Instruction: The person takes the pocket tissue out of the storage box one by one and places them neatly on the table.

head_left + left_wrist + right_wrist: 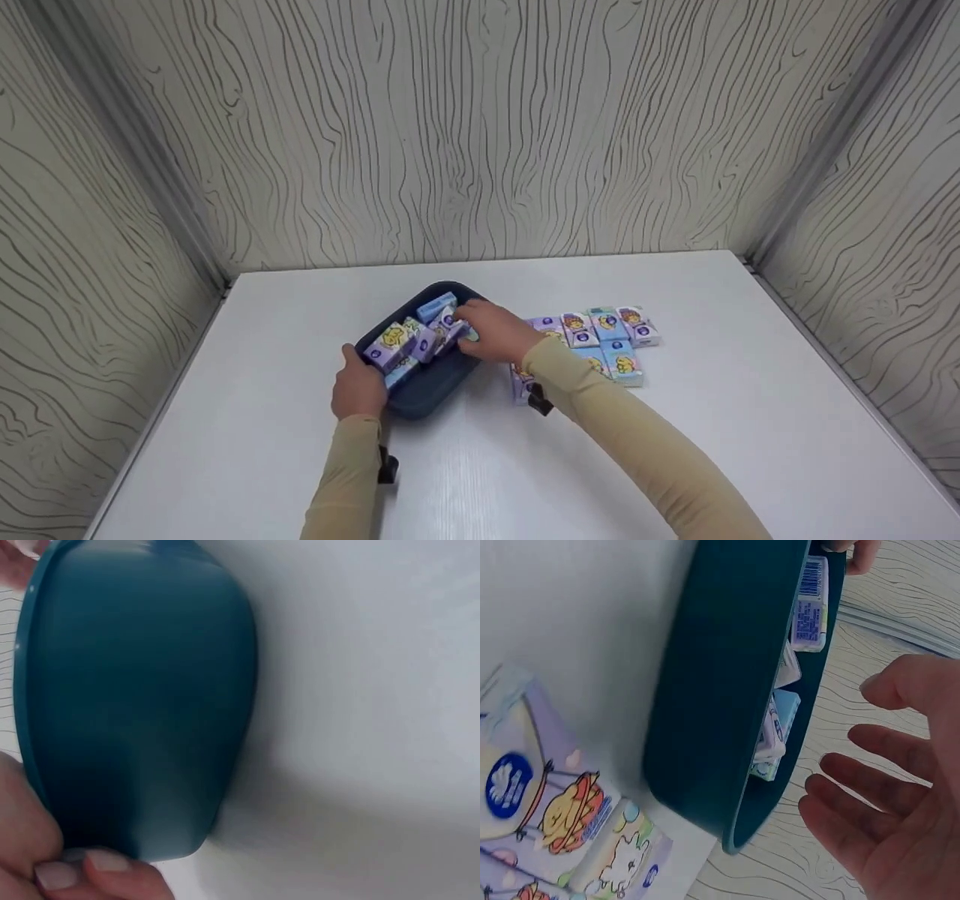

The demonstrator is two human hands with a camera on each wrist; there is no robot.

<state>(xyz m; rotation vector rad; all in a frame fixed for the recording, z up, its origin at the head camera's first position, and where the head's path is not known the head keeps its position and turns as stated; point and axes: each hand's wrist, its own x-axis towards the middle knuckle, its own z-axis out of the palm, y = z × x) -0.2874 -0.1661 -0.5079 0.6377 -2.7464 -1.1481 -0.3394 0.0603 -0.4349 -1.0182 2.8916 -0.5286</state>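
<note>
Dark-teal rounded plastic tub (442,382) nearer left edge of flat white bench (247,420); left hand (360,386) grips tub's rim. Right hand (499,330), fingers parted (nothing grasped), near white-purple printed box-shaped pack (444,334) inside. Best pinch pack's sides, tub steady.

1. White tabletop (750,427) leaves room at lower right and far left;
2. packets (580,330) obstruct low passage right of centre;
3. bin (435,386), left hand (360,386) and right hand (499,330) block the middle.
</note>
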